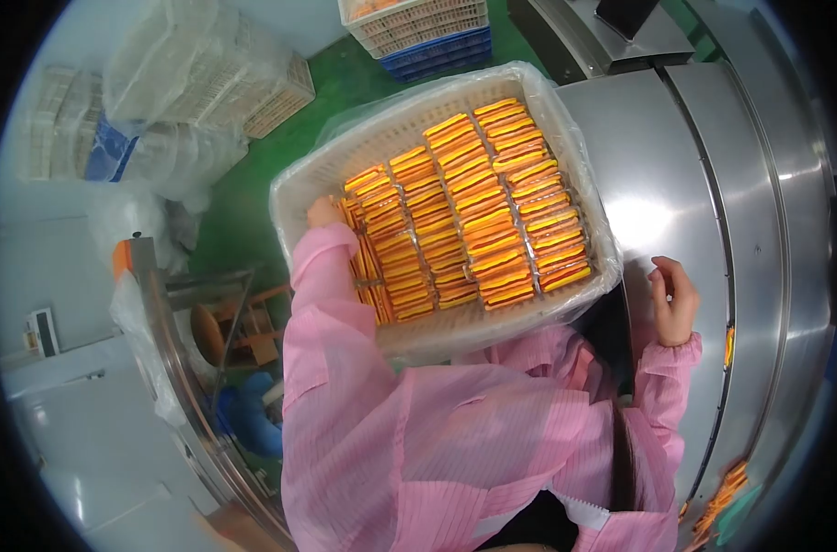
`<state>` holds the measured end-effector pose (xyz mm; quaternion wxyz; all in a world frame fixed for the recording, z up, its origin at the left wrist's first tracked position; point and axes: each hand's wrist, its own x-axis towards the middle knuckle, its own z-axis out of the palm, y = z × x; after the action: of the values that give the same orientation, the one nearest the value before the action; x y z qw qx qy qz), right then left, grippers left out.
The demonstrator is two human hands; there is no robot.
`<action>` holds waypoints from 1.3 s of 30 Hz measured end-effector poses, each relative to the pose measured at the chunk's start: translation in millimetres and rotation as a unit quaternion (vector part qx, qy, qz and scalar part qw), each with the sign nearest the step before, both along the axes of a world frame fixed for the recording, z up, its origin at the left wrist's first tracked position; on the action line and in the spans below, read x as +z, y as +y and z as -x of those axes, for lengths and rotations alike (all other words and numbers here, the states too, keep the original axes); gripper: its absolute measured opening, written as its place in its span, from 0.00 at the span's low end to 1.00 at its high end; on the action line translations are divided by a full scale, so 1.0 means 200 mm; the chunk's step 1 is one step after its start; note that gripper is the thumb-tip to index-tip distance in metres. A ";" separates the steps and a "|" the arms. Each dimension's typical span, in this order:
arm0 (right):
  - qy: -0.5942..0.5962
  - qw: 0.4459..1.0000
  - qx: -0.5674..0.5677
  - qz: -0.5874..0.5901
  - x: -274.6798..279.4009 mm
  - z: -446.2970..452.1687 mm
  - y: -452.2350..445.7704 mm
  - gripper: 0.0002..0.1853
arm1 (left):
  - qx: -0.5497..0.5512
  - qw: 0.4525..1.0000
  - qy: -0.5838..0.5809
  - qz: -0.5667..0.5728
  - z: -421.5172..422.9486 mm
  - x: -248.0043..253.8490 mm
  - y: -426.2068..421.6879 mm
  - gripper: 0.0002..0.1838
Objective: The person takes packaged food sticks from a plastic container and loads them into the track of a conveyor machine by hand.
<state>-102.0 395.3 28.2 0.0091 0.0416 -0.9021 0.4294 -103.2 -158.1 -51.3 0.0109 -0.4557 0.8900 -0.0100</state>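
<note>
A white plastic crate (403, 337) lined with clear film holds rows of orange-and-yellow flat packets (478, 207), stacked on edge in several columns. My left hand (324, 212) reaches inside the crate's left side, against the packets at the end of the leftmost column. Its fingers are mostly hidden, so whether they grip a packet cannot be told. My right hand (675, 302) hovers over the steel surface to the right of the crate, fingers loosely curved and apart, with nothing in it. Both arms wear pink striped sleeves.
Steel machine surface (648, 129) runs down the right, with one packet (729, 347) in its slot and several more packets (727, 492) at lower right. Stacked crates (427, 37) stand behind; film-covered crates (188, 74) sit upper left. A metal-framed stand (174, 340) is at left.
</note>
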 end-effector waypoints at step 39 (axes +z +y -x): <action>-0.159 0.863 -0.029 0.478 0.03 0.01 -0.83 0.17 | -0.080 0.555 0.361 -0.745 -0.15 0.44 1.17 0.09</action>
<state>-104.5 228.4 34.4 -0.1034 -0.0625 -0.5760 0.8084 -72.6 76.2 36.3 0.0232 -0.1777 0.5418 0.8212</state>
